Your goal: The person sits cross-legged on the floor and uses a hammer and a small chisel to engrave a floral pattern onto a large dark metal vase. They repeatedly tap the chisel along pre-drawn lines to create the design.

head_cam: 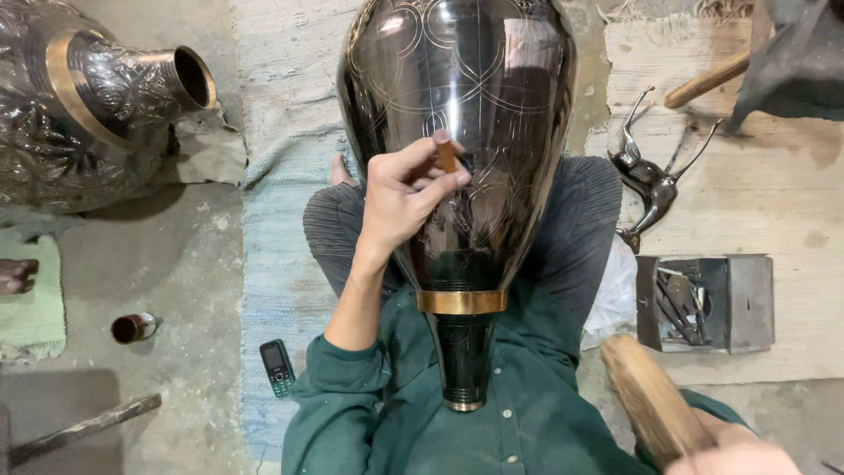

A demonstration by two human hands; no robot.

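A large dark metal vase point(492, 105) with fine engraved lines lies across my lap, its neck with a brass band point(462, 302) pointing at my chest. My left hand point(404, 198) rests on the vase's belly and pinches a short brown chisel point(447, 155) with its tip against the metal. My right hand point(734, 453) is at the lower right corner, gripping a wooden mallet point(646, 396) raised off to the side, away from the chisel. I sit cross-legged in a green shirt.
A second, richly embossed vase point(88, 105) lies on its side at the upper left. An open metal box of small tools point(703, 303) and a metal deer figurine point(651, 176) sit to the right. A small mobile phone point(277, 368), a little bottle point(134, 327) and a metal bar point(83, 428) lie at the left.
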